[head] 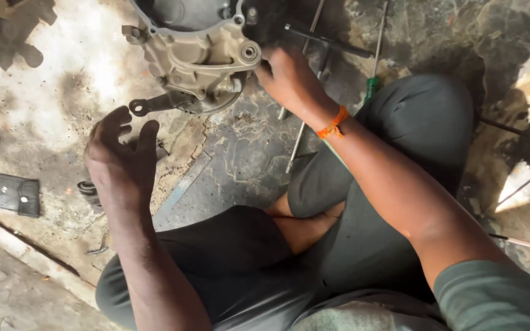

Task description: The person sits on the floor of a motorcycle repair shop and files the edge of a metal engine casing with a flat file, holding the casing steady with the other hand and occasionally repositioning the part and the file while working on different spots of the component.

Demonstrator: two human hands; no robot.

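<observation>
Right hand (289, 79) grips engine casing (194, 52) — left hand (121, 156) free.

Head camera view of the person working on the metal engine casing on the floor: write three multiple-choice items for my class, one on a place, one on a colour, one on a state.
1. Where does the engine casing lie?
A. on the person's lap
B. on the stained floor ahead of the knees
C. on a bench

2. What colour is the wrist band?
A. orange
B. blue
C. white

3. How is the left hand?
A. shut on a spanner
B. flat on the casing
C. open, holding nothing

Answers: 1 B, the casing rests on the floor beyond the crossed legs. 2 A, an orange band circles the wrist of the right hand. 3 C, its fingers are spread over the floor with nothing in their grip.
</observation>
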